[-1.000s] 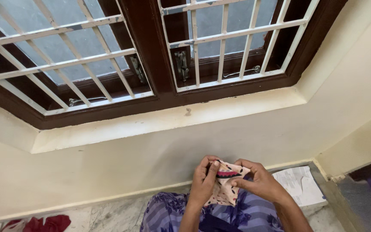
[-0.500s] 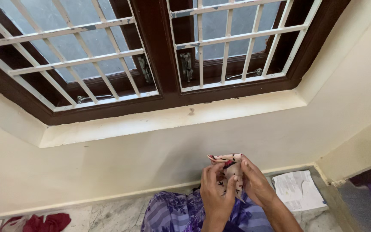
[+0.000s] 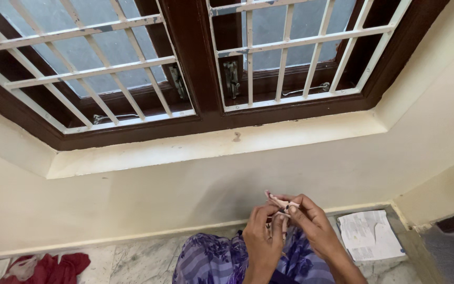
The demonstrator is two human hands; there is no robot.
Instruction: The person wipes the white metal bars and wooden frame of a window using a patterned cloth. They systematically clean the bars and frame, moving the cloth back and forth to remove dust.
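A small cream cloth piece with dark spots and a pink-red edge [image 3: 278, 202] is pinched between both hands at the lower middle of the view, above my lap in purple patterned fabric [image 3: 211, 260]. My left hand [image 3: 262, 241] holds it from below with fingers curled around it. My right hand [image 3: 308, 220] grips its upper edge with thumb and fingertips. Most of the cloth is hidden behind the fingers.
A cream wall and ledge [image 3: 211, 147] rise just ahead under a dark wooden window with white bars [image 3: 195, 63]. A folded white paper [image 3: 370, 235] lies on the marble floor to the right. Red cloth [image 3: 45, 265] lies at the lower left.
The cloth was spread wide between the hands a second ago; now it is bunched into a narrow fold between the fingertips. The hands have drawn closer together.
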